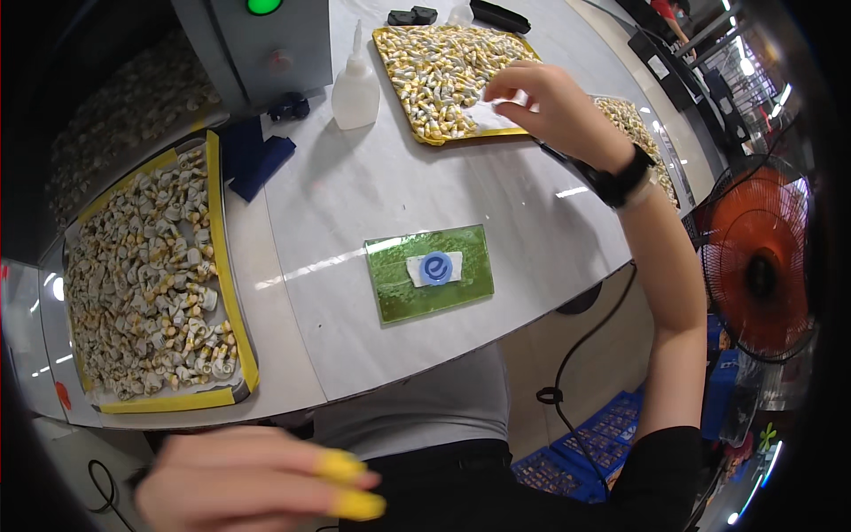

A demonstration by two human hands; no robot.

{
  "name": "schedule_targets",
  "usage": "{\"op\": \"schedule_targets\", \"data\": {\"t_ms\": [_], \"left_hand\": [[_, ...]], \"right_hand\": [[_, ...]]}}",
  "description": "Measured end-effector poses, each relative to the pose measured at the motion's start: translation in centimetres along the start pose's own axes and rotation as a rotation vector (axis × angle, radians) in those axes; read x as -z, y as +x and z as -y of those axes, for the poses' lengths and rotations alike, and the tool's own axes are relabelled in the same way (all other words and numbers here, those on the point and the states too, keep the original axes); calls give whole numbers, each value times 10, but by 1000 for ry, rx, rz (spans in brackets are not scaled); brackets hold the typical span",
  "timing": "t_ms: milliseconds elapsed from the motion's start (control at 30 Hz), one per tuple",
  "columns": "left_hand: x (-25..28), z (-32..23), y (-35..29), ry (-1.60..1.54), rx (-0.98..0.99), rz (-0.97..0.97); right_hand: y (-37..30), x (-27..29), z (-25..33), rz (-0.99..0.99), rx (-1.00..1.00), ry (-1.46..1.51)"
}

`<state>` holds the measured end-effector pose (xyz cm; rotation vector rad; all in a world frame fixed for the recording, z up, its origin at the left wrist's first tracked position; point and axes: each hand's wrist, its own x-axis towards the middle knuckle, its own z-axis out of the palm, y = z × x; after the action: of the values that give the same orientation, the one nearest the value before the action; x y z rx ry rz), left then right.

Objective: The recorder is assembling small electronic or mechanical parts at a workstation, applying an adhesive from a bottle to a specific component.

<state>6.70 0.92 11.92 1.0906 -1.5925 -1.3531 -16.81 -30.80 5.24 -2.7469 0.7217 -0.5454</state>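
My right hand (551, 106) hangs over the near right part of a yellow-edged tray (432, 140) of small grey, white and yellow pieces (443, 71). Its fingers are bent, thumb and forefinger apart, and nothing shows between them. A dark watch sits on that wrist. At the lower left is my left hand (257, 483), in front of the table edge. Yellow covers are on two of its fingertips; motion blur hides whether it holds anything. A green glass-like plate (403, 301) lies on the table, bearing a white pad with a round blue piece (435, 268).
On the left stands another yellow-edged tray (215, 191) full of white and yellow pieces. A white squeeze bottle (356, 96) stands beside a grey machine (284, 53) with a green light. Dark blue cloth (261, 168) lies near it. An orange fan (758, 266) is at the right.
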Motion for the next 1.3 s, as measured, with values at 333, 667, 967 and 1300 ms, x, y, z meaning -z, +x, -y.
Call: {"op": "schedule_targets", "data": {"t_ms": [333,667,967,1300], "left_hand": [[-52,81,7,-774,336,87],[-72,118,8,-963,-103,-42],[-65,121,0,-1149,-31,-113],[-67,117,5,-1181,55,-201]], "right_hand": [[8,-20,-12,190,-21,-222],[5,-21,-6,139,142,-313],[-42,0,85,-52,-154,495],[-69,-19,124,187,19,223]]}}
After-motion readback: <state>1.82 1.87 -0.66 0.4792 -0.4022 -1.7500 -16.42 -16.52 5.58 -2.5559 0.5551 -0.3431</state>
